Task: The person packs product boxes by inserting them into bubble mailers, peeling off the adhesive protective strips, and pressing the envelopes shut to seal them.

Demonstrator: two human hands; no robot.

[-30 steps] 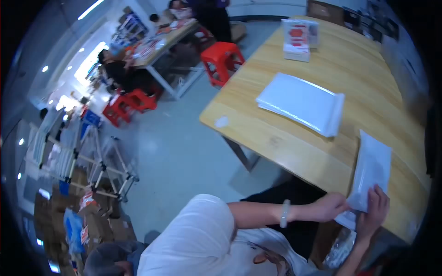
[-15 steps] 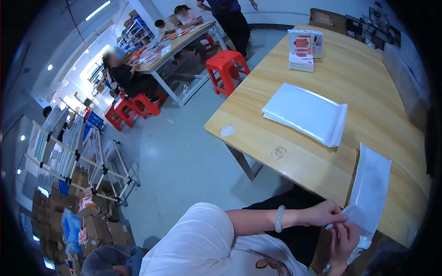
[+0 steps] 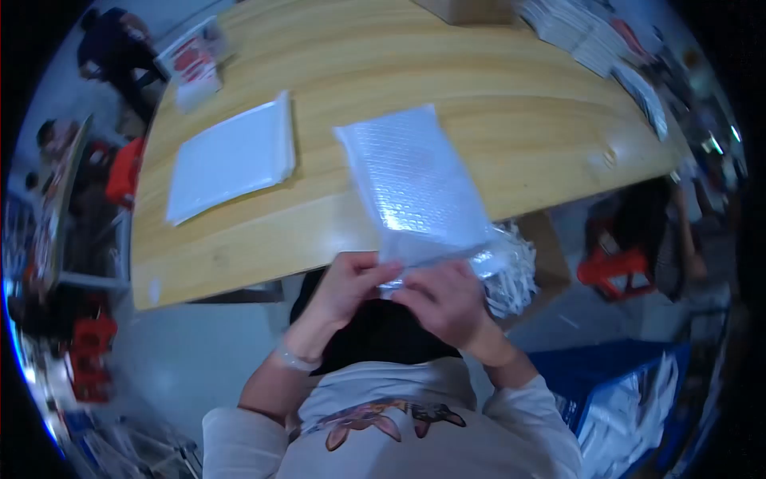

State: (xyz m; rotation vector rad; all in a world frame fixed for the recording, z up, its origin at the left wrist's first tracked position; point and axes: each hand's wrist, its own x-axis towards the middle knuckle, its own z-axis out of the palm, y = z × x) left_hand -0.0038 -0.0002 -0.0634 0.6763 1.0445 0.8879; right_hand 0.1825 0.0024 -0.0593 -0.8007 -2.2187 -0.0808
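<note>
A silvery-white bubble mailer [image 3: 419, 176] lies partly on the wooden table, its near end reaching over the edge toward my body. My left hand [image 3: 349, 286], below which a pale bangle circles the wrist, pinches the left corner of that near end. On the same end, a little to the right, the fingers of my right hand [image 3: 444, 297] are closed on the mailer's edge. Some motion blur softens the fingertips. A stack of white bubble mailers [image 3: 231, 160] rests to the left on the table.
Boxes with red print [image 3: 194, 68] stand at the table's [image 3: 319, 56] far left. More mailers [image 3: 578, 36] lie far right. Below the near edge, a carton [image 3: 550, 263] holds white strips [image 3: 511, 275]. A blue bin [image 3: 618, 359] stands at lower right; people sit and stand around.
My view has swung to the right and down, so the table fills more of it. Both hands still hold the mailer's near end, now in front of my body.
</note>
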